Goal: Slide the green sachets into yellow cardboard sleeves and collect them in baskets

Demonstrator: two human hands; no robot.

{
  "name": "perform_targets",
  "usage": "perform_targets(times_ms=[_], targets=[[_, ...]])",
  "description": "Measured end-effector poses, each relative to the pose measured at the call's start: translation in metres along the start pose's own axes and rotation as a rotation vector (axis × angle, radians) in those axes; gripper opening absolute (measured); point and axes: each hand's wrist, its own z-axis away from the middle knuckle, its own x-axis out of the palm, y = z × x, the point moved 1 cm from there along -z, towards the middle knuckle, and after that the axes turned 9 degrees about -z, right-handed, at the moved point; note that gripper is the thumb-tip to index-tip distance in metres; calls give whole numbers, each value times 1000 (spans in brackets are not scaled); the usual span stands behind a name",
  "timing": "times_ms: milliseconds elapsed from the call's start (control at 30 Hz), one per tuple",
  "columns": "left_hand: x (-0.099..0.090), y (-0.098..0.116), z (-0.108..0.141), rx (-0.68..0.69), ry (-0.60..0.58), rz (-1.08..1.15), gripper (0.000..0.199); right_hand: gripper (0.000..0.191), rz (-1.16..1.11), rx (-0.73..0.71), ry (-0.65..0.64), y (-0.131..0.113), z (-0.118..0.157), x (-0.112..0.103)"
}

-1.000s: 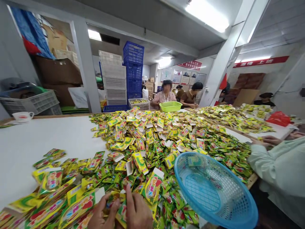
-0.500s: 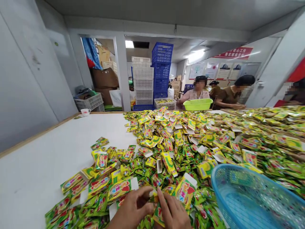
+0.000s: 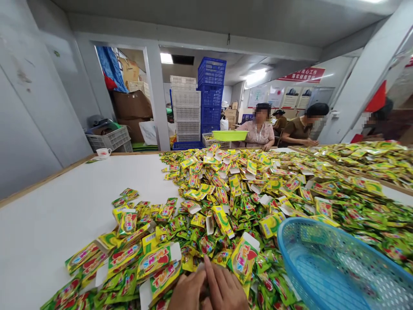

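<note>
At the bottom centre, my left hand (image 3: 188, 291) and my right hand (image 3: 225, 287) press together over the pile, fingers bent and closed. Whatever lies between them is hidden by the knuckles. Just left of them lies a yellow printed carton (image 3: 166, 279) with an open white flap. Another upright-tilted yellow carton (image 3: 244, 258) leans beside my right hand, its white flap up. Green foil sachets (image 3: 206, 244) lie around and under the cartons. To the right of my right hand, a blue perforated basket (image 3: 309, 275) rests on the heap.
The white tabletop (image 3: 48, 224) shows at left, with a cup (image 3: 103, 153) by its far edge. A large heap of cartons (image 3: 222, 193) spreads to the right. Beyond it, a person (image 3: 258, 131) sits by a lime-green basket (image 3: 229, 136). Stacked crates (image 3: 211, 97) stand behind.
My left hand has closed in against my right, and the small yellow carton seen between them is now hidden. My view has turned slightly right. Across the table, the lime-green basket has moved left.
</note>
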Motion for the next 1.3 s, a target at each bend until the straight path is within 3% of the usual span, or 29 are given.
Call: perform_targets(times_ms=[133, 200, 267, 367, 433, 500, 567, 633, 700, 767, 867, 967, 1100, 1300], targets=[[-14, 22, 5, -58, 138, 303, 35, 59, -53, 76, -72, 18, -24, -51], [-30, 19, 7, -110, 288, 368, 37, 59, 71, 152, -70, 51, -29, -93], [-42, 7, 5, -177, 376, 316, 34, 59, 297, 311, -47, 99, -25, -138], [-42, -15, -4, -229, 302, 149, 25, 79, 537, 492, -109, 166, -11, -187], [-35, -22, -16, -188, 258, -5, 25, 81, 548, 485, -109, 180, -6, -196], [-30, -22, -35, -120, 271, -221, 27, 71, 439, 426, -48, 164, -7, -184], [-29, -20, -61, -66, 267, -468, 31, 55, 205, 343, -20, 127, -11, -156], [-31, -19, -91, -29, 206, -631, 33, 43, -58, 280, -90, 87, -13, -121], [-31, -22, -117, -6, 136, -662, 31, 39, -157, 297, -180, 60, -15, -85], [-30, -26, -137, -12, 95, -651, 26, 41, -192, 346, -264, 50, -21, -57], [-28, -32, -149, -62, 94, -622, 14, 51, -168, 366, -457, 57, -42, -27], [-37, -36, -145, -132, 174, -556, 13, 62, -108, 308, -683, 73, -68, -3], [-60, -43, -120, -237, 326, -400, 24, 64, -141, 251, -765, 86, -86, 31], [-60, -43, -67, -238, 216, -39, 27, 47, -263, 161, -766, 89, -90, 60]])
